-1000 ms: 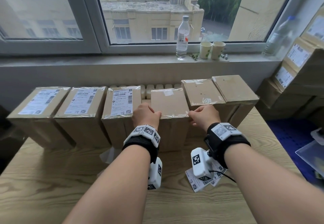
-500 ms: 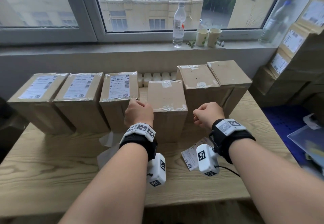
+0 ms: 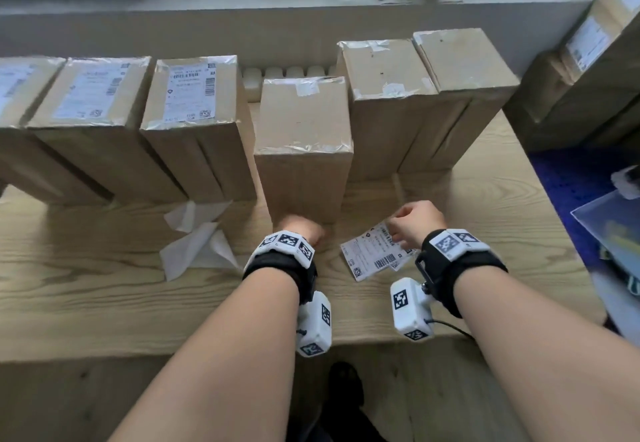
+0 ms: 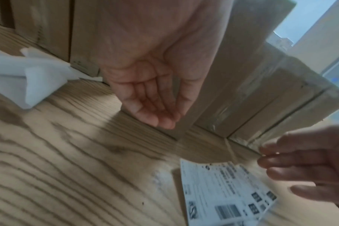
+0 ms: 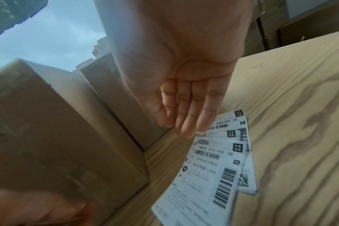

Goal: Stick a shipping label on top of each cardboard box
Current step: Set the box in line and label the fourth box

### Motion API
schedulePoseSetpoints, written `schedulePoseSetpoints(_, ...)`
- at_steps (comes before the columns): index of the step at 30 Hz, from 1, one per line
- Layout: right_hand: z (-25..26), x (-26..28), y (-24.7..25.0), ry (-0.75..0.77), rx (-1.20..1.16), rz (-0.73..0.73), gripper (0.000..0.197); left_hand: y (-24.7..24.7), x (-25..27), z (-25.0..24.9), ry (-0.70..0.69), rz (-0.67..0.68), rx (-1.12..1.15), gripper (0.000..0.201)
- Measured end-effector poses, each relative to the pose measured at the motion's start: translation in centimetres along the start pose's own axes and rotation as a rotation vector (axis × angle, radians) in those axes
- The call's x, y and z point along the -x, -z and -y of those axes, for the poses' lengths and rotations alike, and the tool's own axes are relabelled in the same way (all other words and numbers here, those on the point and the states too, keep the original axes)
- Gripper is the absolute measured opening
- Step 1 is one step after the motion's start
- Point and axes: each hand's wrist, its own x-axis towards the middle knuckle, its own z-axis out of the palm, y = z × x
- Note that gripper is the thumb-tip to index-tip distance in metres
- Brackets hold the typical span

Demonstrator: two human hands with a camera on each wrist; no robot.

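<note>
Reaching down over the small stack of white printed shipping labels (image 3: 375,254) that lies fanned on the pale wood-grain table (image 3: 104,285), the right hand (image 3: 414,225) has its fingers (image 5: 192,116) straight and held side by side, the tips just above the stack's far edge; whether they touch the paper cannot be told. The left hand (image 3: 301,230) hovers close to the foot of the plain brown cardboard box (image 3: 303,119) nearest the person, palm loosely cupped and holding nothing (the left wrist view shows the fingers (image 4: 145,97) lightly bent, together). This box stands forward of the row and bears only scraps of clear tape on top. To its left stand three brown boxes with white labels already on top (image 3: 190,91), and to its right two bare-topped brown boxes (image 3: 386,67). Crumpled white backing paper (image 3: 197,240) lies on the table before the labelled boxes. The labels sit just right of the left hand.
</note>
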Motion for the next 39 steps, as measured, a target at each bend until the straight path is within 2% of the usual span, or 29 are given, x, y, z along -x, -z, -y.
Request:
schedulePoseSetpoints(3,-1.4,-1.0,-1.3,0.016,0.060,0.053,0.015,-1.8,-0.5,-0.1,0.026,0.021,-0.059,0.037)
schedulePoseSetpoints(7,-2.6,-1.9,-2.5,0.007,0.160,0.112,0.014,-4.3,-2.2,0.6,-0.005,0.146,-0.143,0.034)
schedulePoseSetpoints(10,-3.3,-2.6,-3.0,-0.007,0.191,0.165,0.005,-5.6,-3.4,0.4,-0.021,0.082,-0.068,0.025)
schedulePoseSetpoints(16,-4.0,-3.5,-3.5,-0.003,0.215,0.173,0.006,-6.3,-4.2,0.0,-0.054,0.018,-0.074,0.021)
schedulePoseSetpoints(20,-4.1,-3.5,-3.0,-0.014,0.213,0.121,0.004,-5.6,-3.8,0.1,-0.051,0.085,-0.049,0.016)
schedulePoseSetpoints(23,-3.7,-3.4,-2.0,-0.016,0.199,0.052,0.019,-4.9,-3.8,0.3,-0.048,0.155,-0.014,0.017)
schedulePoseSetpoints(25,-3.4,-3.2,-1.5,-0.016,0.174,0.063,0.036,-4.1,-3.2,0.0,-0.042,0.171,0.041,0.023)
schedulePoseSetpoints(27,-3.0,-2.7,-1.1,-0.029,0.141,0.096,0.042,-3.4,-2.7,-0.2,-0.063,0.186,0.042,0.027)
schedulePoseSetpoints(29,-2.5,-2.1,-0.7,-0.029,0.133,0.107,0.031,-2.5,-2.1,-0.3,-0.086,0.198,0.025,0.029)
schedulePoseSetpoints(32,-0.9,-1.1,0.1,0.005,0.098,0.050,0.011,-0.9,-1.0,-0.6,-0.108,0.173,-0.008,0.030)
schedulePoseSetpoints(39,3.7,1.4,2.9,0.142,0.051,0.002,0.007,4.1,2.6,-1.8,-0.190,0.024,-0.003,0.022)
